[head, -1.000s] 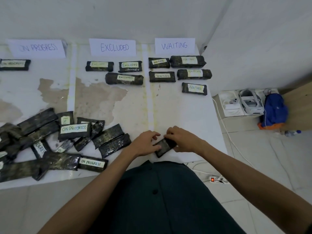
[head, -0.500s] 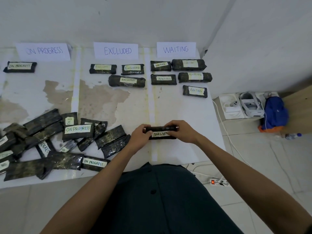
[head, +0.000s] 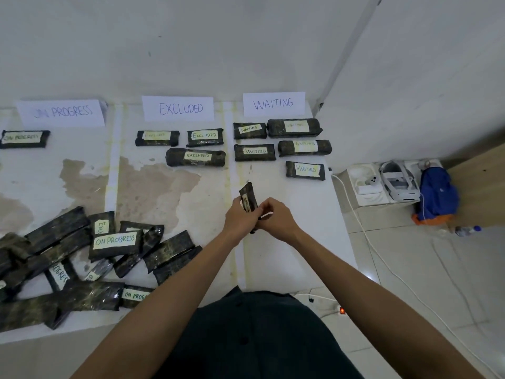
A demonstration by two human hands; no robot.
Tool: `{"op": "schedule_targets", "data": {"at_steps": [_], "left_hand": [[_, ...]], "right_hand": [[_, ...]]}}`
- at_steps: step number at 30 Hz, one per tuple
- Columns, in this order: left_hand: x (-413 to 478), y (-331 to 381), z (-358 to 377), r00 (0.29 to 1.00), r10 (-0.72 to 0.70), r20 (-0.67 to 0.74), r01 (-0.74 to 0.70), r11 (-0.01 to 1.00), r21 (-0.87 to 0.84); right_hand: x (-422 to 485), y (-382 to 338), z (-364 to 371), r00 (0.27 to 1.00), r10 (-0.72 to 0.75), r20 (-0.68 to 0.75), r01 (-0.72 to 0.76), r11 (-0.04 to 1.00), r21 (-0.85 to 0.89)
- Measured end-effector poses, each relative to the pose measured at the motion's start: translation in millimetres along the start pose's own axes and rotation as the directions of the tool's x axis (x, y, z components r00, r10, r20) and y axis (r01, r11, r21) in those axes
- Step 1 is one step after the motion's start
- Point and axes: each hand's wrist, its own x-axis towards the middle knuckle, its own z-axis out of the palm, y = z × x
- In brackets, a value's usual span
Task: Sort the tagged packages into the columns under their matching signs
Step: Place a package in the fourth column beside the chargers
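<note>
Past the unsorted pile [head: 82, 258] at 8 o'clock on the surface [head: 289, 258], the left hand [head: 239, 219] and right hand [head: 277, 219] curl together around one tagged package [head: 248, 198] standing on end, short of the sorted WAITING packages [head: 254, 152] and WAITING sign [head: 274, 103] at 12 o'clock.

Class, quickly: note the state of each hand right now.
Left hand: closed, holding the package.
Right hand: closed, holding the same package.
</note>
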Motion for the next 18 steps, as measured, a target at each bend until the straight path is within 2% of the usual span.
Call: {"op": "schedule_targets", "data": {"at_steps": [2,4,6,8,10,12,15,18], "left_hand": [[17.7,7.2,2.7,0.991,0.127,-0.042,-0.116,0.973,0.199],[38.0,16.1,3.4,0.963,0.266,-0.032,-0.223,0.862,0.454],[56.7,27.9,4.3,0.923,0.381,0.05,-0.311,0.661,0.683],[74.7,38.6,7.5,0.876,0.455,0.16,-0.377,0.44,0.815],[91.3,44.2,13.7,0.839,0.483,0.25,-0.416,0.275,0.867],[104.6,46.3,20.7,0.829,0.465,0.312,-0.432,0.176,0.884],[119.8,49.1,29.0,0.825,0.43,0.367,-0.444,0.091,0.891],[129.3,51.1,31.8,0.826,0.42,0.376,-0.447,0.08,0.891]], "right_hand": [[10.3,-1.9,-13.4,0.999,-0.035,0.029,0.037,0.998,-0.053],[22.9,1.3,-32.5,0.997,-0.067,0.047,0.074,0.983,-0.166],[37.8,9.7,-55.3,0.995,-0.1,-0.011,0.09,0.933,-0.349],[52.4,18.9,-77.6,0.988,-0.115,-0.099,0.037,0.816,-0.576],[65.1,26.8,-96.0,0.986,-0.088,-0.143,-0.037,0.719,-0.694],[75.8,34.0,-108.2,0.992,-0.066,-0.106,-0.037,0.657,-0.753],[86.6,44.9,-118.7,0.994,-0.097,-0.053,0.015,0.598,-0.801],[90.4,50.7,-124.8,0.982,-0.176,-0.063,0.049,0.57,-0.82]]}}
